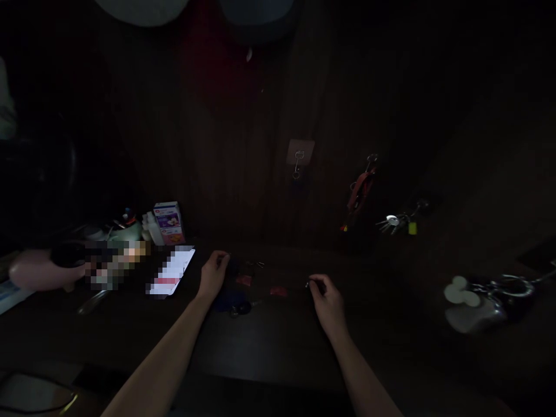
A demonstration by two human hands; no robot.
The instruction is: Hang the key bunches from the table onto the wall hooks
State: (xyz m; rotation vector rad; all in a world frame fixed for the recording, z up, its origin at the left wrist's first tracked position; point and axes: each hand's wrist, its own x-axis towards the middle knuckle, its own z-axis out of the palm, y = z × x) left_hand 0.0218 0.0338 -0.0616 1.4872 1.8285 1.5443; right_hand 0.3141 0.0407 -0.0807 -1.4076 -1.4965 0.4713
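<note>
My left hand (pixel 212 275) is over the dark shelf top, thumb and fingers pinched together; whatever is between them is too dark to make out. To its right, my right hand (pixel 329 298) pinches a small shiny metal piece (pixel 307 284) at its fingertips. Between the hands lie a small red packet (pixel 244 280) and a second red packet (pixel 278 291), with thin metal pieces (pixel 260 264) just behind. Nearer to me, a dark blue item (pixel 229 300) lies against a key with a dark head (pixel 244 307), close to my left wrist.
On the left lie a lit phone (pixel 180 269), a printed box (pixel 169 223), a pink rounded object (pixel 43 269) and a spoon-like piece (pixel 93 301). Keys (pixel 392 221) and a red strap (pixel 361 190) hang on the back panel. A larger key ring (pixel 515 285) hangs far right.
</note>
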